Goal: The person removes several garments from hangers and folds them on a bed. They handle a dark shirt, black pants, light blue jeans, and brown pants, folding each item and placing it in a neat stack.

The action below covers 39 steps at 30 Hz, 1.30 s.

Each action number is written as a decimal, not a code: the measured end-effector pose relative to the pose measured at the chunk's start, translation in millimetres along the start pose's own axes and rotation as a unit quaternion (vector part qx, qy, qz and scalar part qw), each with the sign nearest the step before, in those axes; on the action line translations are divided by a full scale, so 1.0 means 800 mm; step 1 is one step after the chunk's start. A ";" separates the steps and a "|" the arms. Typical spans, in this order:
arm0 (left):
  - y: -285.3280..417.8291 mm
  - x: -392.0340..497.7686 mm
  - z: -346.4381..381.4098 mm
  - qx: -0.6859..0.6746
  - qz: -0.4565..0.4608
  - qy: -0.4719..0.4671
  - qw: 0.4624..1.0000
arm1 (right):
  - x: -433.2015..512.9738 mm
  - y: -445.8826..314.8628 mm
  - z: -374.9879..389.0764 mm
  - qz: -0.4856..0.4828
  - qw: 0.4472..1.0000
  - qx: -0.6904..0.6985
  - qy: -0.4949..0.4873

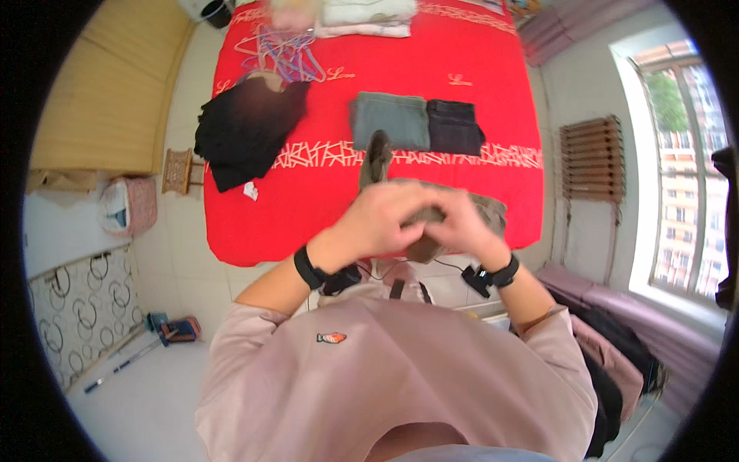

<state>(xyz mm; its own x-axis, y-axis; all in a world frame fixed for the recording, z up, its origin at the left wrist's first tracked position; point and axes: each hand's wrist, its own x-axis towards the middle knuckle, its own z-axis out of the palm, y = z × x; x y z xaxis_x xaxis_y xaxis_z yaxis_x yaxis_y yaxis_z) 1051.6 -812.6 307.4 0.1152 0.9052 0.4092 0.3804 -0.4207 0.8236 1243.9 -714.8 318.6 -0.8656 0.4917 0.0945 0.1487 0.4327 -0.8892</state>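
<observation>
An olive-brown garment (pixel 489 212) lies bunched near the front edge of the red bedspread (pixel 277 225); one narrow part of it extends away from me, left of centre. My left hand (pixel 384 213) and my right hand (pixel 462 222) meet over the garment, thumbs towards each other, with its cloth pinched between them. Motion blurs the fingertips, and the hands hide part of the cloth. Beyond them lie folded grey-green trousers or cloth (pixel 392 118), beside a folded dark denim garment (pixel 453 127). A black garment (pixel 248 130) is spread at the left.
Plastic hangers (pixel 283 55) lie tangled at the bed's far left, near folded white textiles (pixel 366 14). A white scrap (pixel 250 190) lies by the black garment. A small wooden stool (pixel 178 171) stands left of the bed. A window (pixel 681 167) and a slatted wooden rack (pixel 593 160) are on the right.
</observation>
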 end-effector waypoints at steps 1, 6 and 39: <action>0.017 0.013 -0.005 -0.048 0.027 0.043 0.998 | -0.005 -0.034 -0.029 0.066 0.998 0.000 -0.004; 0.039 0.080 -0.027 0.049 0.123 -0.046 0.990 | -0.050 -0.181 -0.151 -0.031 0.991 -0.127 0.034; 0.290 0.204 0.023 0.245 0.238 0.077 0.937 | -0.282 -0.292 -0.496 -0.222 0.877 -0.261 0.338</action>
<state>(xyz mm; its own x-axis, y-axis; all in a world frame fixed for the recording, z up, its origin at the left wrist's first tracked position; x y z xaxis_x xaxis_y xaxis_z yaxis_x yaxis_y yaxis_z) 1175.8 -760.8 557.8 0.2587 0.5861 0.7678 0.6990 -0.6622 0.2700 1593.9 -627.2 682.4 -0.4383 0.4474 0.7796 0.2201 0.8943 -0.3895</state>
